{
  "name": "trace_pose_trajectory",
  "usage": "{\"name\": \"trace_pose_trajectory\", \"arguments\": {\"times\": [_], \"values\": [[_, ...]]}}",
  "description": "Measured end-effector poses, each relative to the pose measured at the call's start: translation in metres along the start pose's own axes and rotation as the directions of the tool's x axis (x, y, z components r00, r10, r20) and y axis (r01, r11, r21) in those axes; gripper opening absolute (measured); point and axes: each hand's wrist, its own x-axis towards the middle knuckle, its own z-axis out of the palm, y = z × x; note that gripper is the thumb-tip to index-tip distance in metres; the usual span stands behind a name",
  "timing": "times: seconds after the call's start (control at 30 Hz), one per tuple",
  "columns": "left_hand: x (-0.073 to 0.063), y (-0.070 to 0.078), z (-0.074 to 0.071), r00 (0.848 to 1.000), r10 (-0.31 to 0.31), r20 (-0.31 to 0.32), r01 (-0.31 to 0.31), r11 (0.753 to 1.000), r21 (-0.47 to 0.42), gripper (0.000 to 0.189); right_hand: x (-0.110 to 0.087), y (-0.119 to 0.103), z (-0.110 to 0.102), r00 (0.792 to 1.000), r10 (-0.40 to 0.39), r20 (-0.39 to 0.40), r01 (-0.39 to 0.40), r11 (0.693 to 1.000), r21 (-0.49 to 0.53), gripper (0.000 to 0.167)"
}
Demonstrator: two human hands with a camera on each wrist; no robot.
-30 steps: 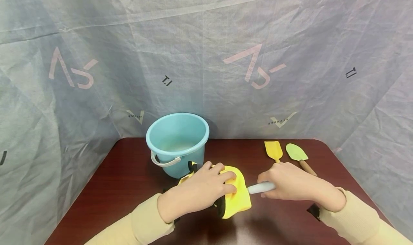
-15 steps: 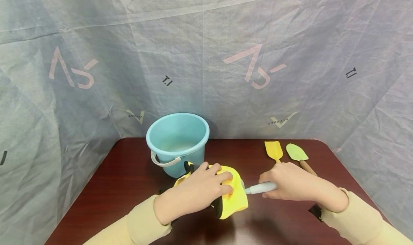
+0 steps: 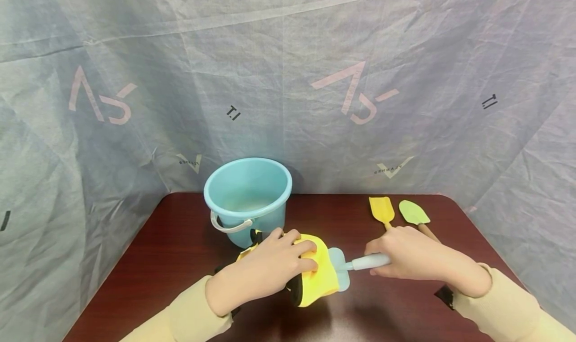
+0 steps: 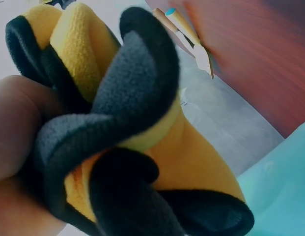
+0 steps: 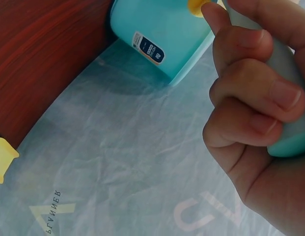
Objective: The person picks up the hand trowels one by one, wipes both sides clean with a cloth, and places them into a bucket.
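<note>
My left hand grips a bunched yellow and black fleece cloth low over the dark red table. In the left wrist view the cloth fills the frame, with my fingers curled on its left side. My right hand holds the pale blue handle of a small trowel. Its pale blue blade shows just right of the cloth and touches it. My right fingers wrap that handle in the right wrist view.
A light blue bucket with a white bail stands behind the cloth; it also shows as a bucket with a label. A yellow trowel and a green trowel lie at the back right. Grey sheeting walls the table.
My left hand has drawn the cloth to the left, off the trowel, so the pale blue blade now shows. My right hand has barely moved.
</note>
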Motion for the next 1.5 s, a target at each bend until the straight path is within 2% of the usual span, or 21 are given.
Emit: {"name": "trace_pose_trajectory", "arguments": {"times": [0.23,0.5,0.73,0.93,1.5], "values": [[-0.007,-0.002,0.001,1.0,0.002,-0.017,-0.002,1.0,0.005,0.046,-0.002,0.002,0.001,1.0,0.009,-0.024,-0.009,0.999,-0.039,0.021],[-0.014,-0.005,0.0,1.0,0.007,-0.027,-0.007,1.0,-0.006,0.045,-0.006,0.006,0.0,0.997,0.067,-0.043,-0.069,0.996,-0.062,0.021],[-0.02,-0.009,0.001,0.994,0.003,-0.107,-0.005,1.0,-0.019,0.042,-0.009,0.011,0.001,0.997,0.056,-0.046,-0.059,0.997,-0.051,0.021],[-0.026,-0.013,0.004,0.989,-0.001,-0.15,-0.001,1.0,-0.012,0.042,-0.011,0.014,-0.001,0.998,0.023,-0.053,-0.024,1.0,-0.009,0.022],[-0.046,-0.014,0.014,0.987,-0.063,-0.146,0.057,0.997,-0.044,0.048,-0.018,0.016,0.0,0.997,0.001,-0.077,-0.001,1.0,-0.005,0.023]]}}
